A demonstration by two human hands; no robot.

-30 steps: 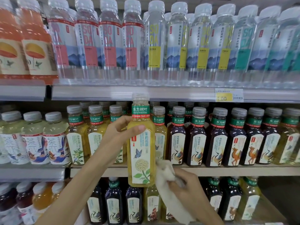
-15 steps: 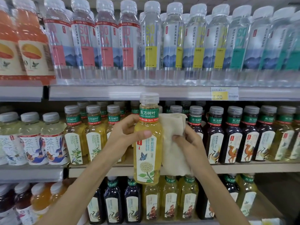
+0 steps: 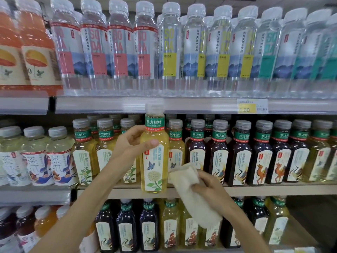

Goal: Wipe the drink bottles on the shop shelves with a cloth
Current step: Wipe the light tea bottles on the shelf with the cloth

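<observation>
At lower centre, the right hand (image 3: 209, 185) is curling around a cream cloth (image 3: 186, 181), pressing it against the lower right side of a yellow bottle (image 3: 154, 167). The left hand (image 3: 133, 143) is gripping that bottle's shoulder, holding it upright before the middle shelf (image 3: 273, 190). Its green band is reading 东方树叶, its label 茉莉花茶. Across the top, clear bottles (image 3: 169, 46) are showing "SODA".

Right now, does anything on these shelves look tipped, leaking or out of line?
Nothing stands out: no spill, nothing tipped. Only the yellow tea bottle is off its row, gripped by the left hand, with the right hand holding the cloth at its lower side.
</observation>
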